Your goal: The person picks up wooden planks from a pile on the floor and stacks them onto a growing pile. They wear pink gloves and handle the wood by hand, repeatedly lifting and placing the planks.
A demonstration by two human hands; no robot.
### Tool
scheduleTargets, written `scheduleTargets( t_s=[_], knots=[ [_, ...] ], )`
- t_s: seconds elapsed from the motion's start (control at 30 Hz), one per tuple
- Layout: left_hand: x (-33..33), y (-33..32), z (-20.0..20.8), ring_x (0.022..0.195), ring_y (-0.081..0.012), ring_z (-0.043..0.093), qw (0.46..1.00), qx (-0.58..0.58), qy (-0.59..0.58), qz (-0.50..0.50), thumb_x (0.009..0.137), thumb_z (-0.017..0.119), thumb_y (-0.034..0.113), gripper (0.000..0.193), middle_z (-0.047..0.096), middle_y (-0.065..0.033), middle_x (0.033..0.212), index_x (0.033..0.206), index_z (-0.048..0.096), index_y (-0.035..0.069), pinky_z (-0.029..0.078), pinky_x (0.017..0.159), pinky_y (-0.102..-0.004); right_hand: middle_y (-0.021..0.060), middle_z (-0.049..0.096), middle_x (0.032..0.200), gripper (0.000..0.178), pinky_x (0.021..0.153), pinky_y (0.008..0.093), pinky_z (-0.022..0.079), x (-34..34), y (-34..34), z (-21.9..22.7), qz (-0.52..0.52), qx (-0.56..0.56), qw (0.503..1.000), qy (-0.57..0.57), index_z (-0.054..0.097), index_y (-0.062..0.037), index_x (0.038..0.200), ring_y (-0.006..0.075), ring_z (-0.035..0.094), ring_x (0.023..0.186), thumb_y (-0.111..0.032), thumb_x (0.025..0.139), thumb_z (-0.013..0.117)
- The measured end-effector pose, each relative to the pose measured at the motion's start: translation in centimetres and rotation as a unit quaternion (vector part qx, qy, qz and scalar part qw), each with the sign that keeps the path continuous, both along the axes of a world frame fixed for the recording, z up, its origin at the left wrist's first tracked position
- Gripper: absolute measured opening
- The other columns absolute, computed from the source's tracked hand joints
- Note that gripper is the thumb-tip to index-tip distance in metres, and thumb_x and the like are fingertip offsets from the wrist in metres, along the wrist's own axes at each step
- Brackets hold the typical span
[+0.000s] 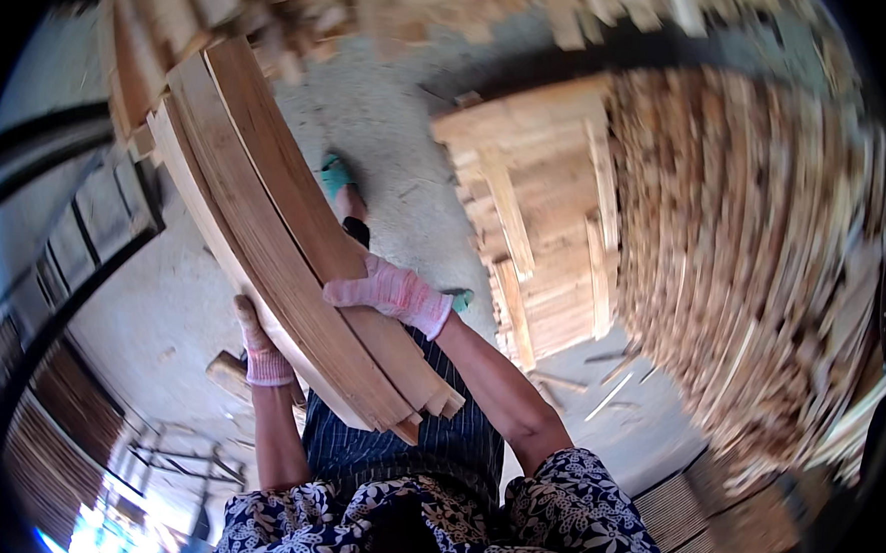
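Note:
A bundle of long wooden boards (252, 201) slants across the space before my body, its far end up and to the left. My right hand (394, 294), in a pink-and-white knit glove, grips the bundle's right side, with the thumb lying over the top board. On the opposite side, my left hand (262, 347), gloved the same way, clasps the left edge; part of its fingers is hidden beneath the wood. The near ends of the boards sit unevenly above my dark striped apron (383, 459).
On the right rises a large stack of wooden strips (724, 261). Beside it lies a low pile of boards (527, 211) with crosswise slats. More boards (397, 4) line the far side. Scraps (609, 395) litter the concrete floor (411, 125). A dark metal frame (81, 298) stands left.

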State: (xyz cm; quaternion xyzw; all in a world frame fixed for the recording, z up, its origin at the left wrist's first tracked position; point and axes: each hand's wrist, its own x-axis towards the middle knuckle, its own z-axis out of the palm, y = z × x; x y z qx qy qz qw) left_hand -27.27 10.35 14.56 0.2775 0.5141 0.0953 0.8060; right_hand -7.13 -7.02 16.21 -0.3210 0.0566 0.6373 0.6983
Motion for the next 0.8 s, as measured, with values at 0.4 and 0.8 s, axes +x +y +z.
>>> scheduleTargets(
  t_s=[0.4,0.8],
  knots=[
    [13.5,-19.5,-7.4,0.125,-0.0249,0.055,0.824,-0.034,0.041,-0.564,0.094,0.055,0.059,0.079,0.053,-0.0151,0.140,0.145,0.041,0.001,0.044,0.108,-0.0387,0.0102,0.061,0.127,0.073,0.102,0.0329,0.047,-10.9,-27.5,-6.4,-0.452,-0.179,0.865,0.123,0.046,-0.0002,0.141,0.0171,0.060,0.114,-0.031,0.084,0.079],
    [20.0,-48.4,-18.4,0.101,-0.0223,0.066,0.626,-0.097,0.031,-0.773,0.086,0.070,0.048,0.061,0.067,-0.0108,0.116,0.126,0.059,0.005,0.054,0.091,-0.0371,0.0170,0.057,0.133,0.089,0.104,0.0366,0.044,-18.4,-43.8,-15.0,-0.654,-0.371,0.658,0.035,0.040,0.0024,0.146,0.0224,0.056,0.121,-0.051,0.082,0.072]
  ],
)
